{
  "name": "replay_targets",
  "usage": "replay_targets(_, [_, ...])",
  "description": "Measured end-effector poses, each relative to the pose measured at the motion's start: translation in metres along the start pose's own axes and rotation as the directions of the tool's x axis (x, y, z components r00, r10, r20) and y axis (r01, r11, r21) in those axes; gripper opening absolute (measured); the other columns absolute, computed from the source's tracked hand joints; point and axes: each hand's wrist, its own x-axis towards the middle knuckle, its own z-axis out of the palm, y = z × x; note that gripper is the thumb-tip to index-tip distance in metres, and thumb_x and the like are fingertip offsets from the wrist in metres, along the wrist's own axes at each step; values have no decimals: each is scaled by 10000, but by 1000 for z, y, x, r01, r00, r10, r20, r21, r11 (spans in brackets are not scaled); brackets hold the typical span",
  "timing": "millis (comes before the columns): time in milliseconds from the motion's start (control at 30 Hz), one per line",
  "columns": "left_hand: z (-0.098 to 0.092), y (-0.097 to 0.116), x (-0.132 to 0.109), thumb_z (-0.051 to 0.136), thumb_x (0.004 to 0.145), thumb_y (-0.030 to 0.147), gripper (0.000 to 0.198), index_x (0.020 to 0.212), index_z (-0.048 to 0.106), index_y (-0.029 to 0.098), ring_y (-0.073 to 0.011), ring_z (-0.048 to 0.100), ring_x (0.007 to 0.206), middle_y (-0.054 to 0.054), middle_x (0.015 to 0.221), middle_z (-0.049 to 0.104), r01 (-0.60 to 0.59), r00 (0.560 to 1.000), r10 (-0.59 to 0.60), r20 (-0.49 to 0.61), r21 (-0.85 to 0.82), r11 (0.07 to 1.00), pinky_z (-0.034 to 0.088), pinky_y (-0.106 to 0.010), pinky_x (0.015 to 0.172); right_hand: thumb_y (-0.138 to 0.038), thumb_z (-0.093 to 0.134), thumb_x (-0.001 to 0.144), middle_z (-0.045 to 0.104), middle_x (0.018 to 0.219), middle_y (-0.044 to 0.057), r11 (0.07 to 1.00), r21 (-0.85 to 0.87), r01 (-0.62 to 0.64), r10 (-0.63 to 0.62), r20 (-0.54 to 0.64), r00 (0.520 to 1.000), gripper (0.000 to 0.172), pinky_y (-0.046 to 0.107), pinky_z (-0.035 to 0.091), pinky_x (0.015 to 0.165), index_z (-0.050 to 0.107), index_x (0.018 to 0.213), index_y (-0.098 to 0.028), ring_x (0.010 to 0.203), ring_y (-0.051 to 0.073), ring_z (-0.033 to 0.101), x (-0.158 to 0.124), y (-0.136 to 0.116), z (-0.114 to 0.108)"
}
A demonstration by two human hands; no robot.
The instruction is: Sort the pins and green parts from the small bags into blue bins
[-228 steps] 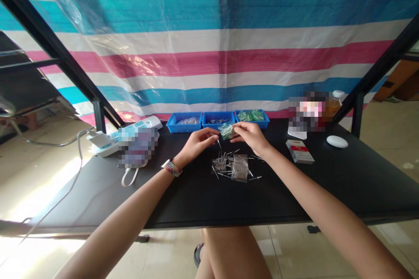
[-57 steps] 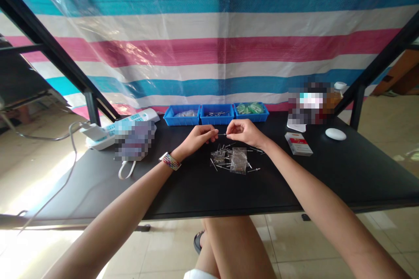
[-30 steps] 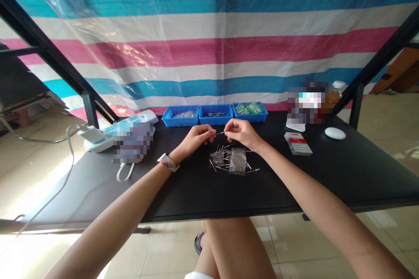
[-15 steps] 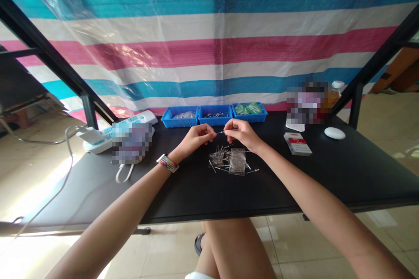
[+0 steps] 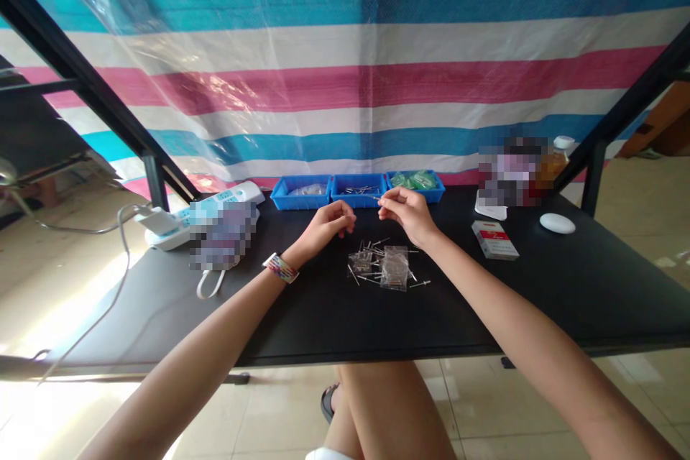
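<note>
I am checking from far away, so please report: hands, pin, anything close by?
Right hand pinching thin pin, near middle blue bin. Left hand curled, no item visible. Loose pins, plastic bags on table, close by.

From my distant place, I cannot read any word or number with certainty. The small white box with the red band (image 5: 494, 240) carries a light mark on this band and some faint printing, but for me it is too small and blurred. Pixelated patches cover one item at left (image 5: 223, 236) and another at right (image 5: 514, 167), so I read nothing there.
</note>
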Motion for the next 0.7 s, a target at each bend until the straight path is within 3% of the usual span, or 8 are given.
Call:
replay_targets(100, [-2, -3, 0, 663, 852, 317, 149, 836, 625, 174, -137, 599, 674, 2, 733, 637, -15, 1000, 13, 20, 86, 996, 448, -243, 617, -311, 831, 709, 781, 911, 50, 996, -61, -60, 58, -35, 998, 343, 281, 613, 572, 753, 1018, -184, 587, 134, 690, 7, 2, -5])
replay_targets(167, [-2, -4, -1, 658, 836, 275, 115, 852, 681, 163, -141, 600, 686, -12, 761, 667, -54, 997, 43, 58, 204, 978, 453, -253, 643, -304, 769, 755, 782, 887, 52, 971, -233, -45, 44, -11, 999, 310, 247, 530, 478, 784, 1038, -178, 505, 111, 627, 9, 3, -9])
replay_targets(267, [1, -4, -5, 653, 828, 223, 186, 945, 783, 161, -157, 638, 733, -46, 870, 725, -144, 985, 93, 144, 393, 908, 482, -272, 693, -250, 717, 778, 776, 813, 44, 837, -538, 100, -20, 153, 988, 181, 233, 457, 505, 828, 896, -169, 539, 114, 603, 6, 2, -15])
replay_targets(333, [3, -2, -7, 628, 830, 184, 232, 972, 811, 171, -164, 661, 762, -57, 915, 736, -194, 976, 120, 184, 467, 863, 499, -279, 725, -185, 723, 749, 777, 783, 38, 734, -650, 197, 25, 315, 949, 144, 243, 466, 589, 840, 832, -173, 622, 133, 627, 3, 0, -16])
replay_targets(400, [4, 0, -8, 606, 834, 161, 245, 960, 815, 174, -168, 672, 781, -59, 916, 737, -221, 970, 137, 201, 493, 842, 507, -281, 748, -139, 735, 721, 775, 769, 30, 675, -692, 256, 102, 432, 896, 146, 250, 464, 631, 845, 810, -176, 655, 138, 630, 0, -1, -16])
replay_targets(500, [4, 1, -8, 599, 847, 167, 230, 950, 805, 168, -175, 680, 801, -63, 924, 744, -228, 968, 143, 205, 498, 837, 513, -283, 767, -115, 757, 706, 756, 747, 21, 635, -714, 294, 169, 499, 850, 139, 250, 450, 627, 841, 797, -177, 649, 136, 620, -1, -2, -16])
replay_targets(700, [3, -2, -6, 623, 872, 231, 219, 1019, 768, 157, -169, 661, 756, -48, 894, 746, -173, 980, 107, 170, 445, 879, 497, -267, 703, -107, 754, 714, 723, 763, 9, 630, -711, 311, 136, 496, 858, 119, 252, 450, 649, 799, 802, -172, 668, 131, 610, 3, 2, -24])
